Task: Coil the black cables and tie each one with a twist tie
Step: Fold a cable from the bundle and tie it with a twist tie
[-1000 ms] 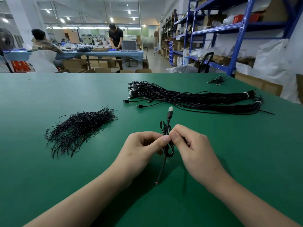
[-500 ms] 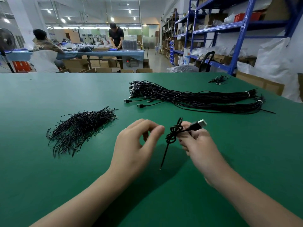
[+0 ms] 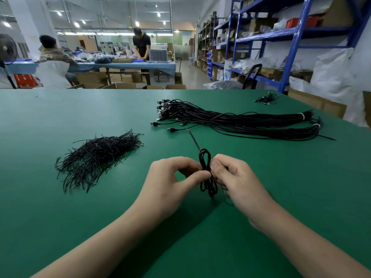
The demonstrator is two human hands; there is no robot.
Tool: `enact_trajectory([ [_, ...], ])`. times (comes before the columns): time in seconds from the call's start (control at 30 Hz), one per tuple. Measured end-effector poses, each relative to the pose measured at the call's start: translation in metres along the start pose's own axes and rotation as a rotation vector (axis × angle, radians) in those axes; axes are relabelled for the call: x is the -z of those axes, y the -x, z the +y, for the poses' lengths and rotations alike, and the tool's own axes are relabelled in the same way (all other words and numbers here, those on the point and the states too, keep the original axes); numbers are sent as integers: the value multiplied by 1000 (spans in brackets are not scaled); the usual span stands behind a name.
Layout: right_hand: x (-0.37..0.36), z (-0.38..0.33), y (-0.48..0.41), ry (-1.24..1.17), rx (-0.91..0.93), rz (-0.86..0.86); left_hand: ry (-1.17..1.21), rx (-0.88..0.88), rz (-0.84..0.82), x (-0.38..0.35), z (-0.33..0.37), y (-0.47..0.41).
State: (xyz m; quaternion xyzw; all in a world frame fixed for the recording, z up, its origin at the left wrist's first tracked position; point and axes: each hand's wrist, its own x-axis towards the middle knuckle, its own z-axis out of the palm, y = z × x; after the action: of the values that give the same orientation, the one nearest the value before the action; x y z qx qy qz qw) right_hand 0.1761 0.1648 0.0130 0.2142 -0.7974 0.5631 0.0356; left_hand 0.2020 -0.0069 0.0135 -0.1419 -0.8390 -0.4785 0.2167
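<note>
A coiled black cable (image 3: pixel 205 160) stands upright between my hands, pinched at its waist so loops show above and below. My left hand (image 3: pixel 170 181) pinches that waist with thumb and forefinger. My right hand (image 3: pixel 234 177) grips the coil from the right, fingers curled around it. A thin straight end (image 3: pixel 193 140) sticks up and away from the top loop. A pile of black twist ties (image 3: pixel 98 157) lies to the left on the green table (image 3: pixel 60 207). A long bundle of uncoiled black cables (image 3: pixel 241 123) lies behind my hands.
A small heap of coiled cables (image 3: pixel 266 98) sits near the table's far right corner. Blue shelving (image 3: pixel 291 37) stands at the right. Two people work at a blue-covered table (image 3: pixel 120 66) far behind.
The coil has been turned end over end: the USB plug that pointed right is hidden now, and the thin end points up and away. My left hand has closed back onto the waist.
</note>
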Motion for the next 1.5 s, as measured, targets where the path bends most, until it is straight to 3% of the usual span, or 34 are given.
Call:
enact_trajectory([
  [0.13, 2, 0, 1, -515, -381, -159, -507, -478, 118, 8, -5, -1],
  [0.2, 4, 2, 1, -622, -458, -200, -669, -705, 162, 12, -7, -3],
  [0.27, 4, 2, 1, -608, -447, -203, -743, -795, 186, 14, -6, -5],
  [0.33, 2, 1, 1, -510, -371, -157, -700, -706, 187, 11, -5, -5],
  [0.43, -1, 1, 0, -193, -108, -20, -397, -259, 166, 7, -5, 1],
  [0.53, -1, 3, 2, 186, 188, 132, 64, 148, -19, 0, -7, 0],
  [0.63, -2, 3, 4, 342, 311, 164, 343, 301, -177, -3, -4, -2],
  [0.83, -1, 0, 3, 242, 197, 108, 423, 339, -154, -3, -2, -1],
  [1.1, -4, 1, 1, -451, -330, -93, -402, -261, 145, 2, 0, 2],
  [1.2, 1, 2, 0, -578, -440, -147, -520, -408, 186, 1, 0, 2],
  [1.37, 0, 3, -1, -335, -349, -93, -114, 10, 43, -2, -3, 0],
  [1.5, 0, 6, 0, 32, -92, -27, 197, 226, 50, -1, -13, -3],
])
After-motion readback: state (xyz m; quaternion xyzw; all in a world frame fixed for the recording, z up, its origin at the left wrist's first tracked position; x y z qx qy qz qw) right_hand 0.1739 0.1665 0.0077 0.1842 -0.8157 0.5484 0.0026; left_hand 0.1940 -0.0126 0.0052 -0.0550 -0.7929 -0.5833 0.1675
